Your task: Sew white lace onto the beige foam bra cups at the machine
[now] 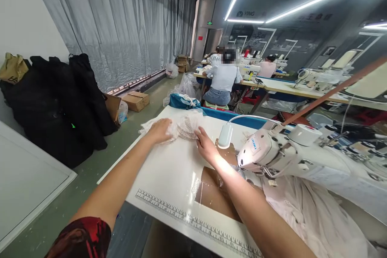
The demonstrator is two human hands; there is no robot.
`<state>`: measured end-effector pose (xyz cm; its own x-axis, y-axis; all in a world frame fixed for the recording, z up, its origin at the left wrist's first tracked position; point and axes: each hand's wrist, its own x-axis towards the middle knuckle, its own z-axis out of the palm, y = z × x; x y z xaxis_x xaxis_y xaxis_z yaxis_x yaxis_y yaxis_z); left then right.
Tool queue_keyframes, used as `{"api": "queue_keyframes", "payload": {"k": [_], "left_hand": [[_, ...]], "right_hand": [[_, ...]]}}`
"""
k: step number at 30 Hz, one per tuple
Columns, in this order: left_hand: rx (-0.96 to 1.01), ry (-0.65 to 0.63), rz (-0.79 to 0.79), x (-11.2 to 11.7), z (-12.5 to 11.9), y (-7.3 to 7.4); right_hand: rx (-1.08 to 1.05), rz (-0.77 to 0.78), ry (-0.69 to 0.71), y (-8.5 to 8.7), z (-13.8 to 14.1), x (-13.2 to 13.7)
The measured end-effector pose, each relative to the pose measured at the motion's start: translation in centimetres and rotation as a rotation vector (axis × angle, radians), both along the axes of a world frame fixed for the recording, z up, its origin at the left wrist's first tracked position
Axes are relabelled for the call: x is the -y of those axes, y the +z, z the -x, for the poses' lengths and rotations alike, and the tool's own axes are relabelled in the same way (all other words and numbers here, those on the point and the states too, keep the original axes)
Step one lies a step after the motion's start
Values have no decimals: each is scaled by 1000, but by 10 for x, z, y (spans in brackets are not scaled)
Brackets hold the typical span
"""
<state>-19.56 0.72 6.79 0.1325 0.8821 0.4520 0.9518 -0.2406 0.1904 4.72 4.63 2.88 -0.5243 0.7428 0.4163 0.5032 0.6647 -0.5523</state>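
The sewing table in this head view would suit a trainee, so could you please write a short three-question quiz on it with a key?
1. True or false: the left hand rests on gauzy white fabric.
2. Which brand name shows on the nearest sewing machine?
a) SINGER
b) JUKI
c) BROTHER
3. Short answer: what is marked along the near edge of the white tabletop?

Key:
1. True.
2. b.
3. A ruler scale.
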Motion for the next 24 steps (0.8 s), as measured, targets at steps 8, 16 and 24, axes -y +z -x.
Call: {"api": "queue_keyframes", "payload": {"k": [8, 16, 24], "left_hand": [[64, -146, -27, 29, -34, -10], [98, -763, 319, 76, -176, 8], [117, -1117, 401, 86, -307, 0]], "right_hand": [[174, 98, 51, -7, -102, 104], [72, -68, -213, -25, -213, 194], [184, -69, -987, -28, -335, 219]]}}
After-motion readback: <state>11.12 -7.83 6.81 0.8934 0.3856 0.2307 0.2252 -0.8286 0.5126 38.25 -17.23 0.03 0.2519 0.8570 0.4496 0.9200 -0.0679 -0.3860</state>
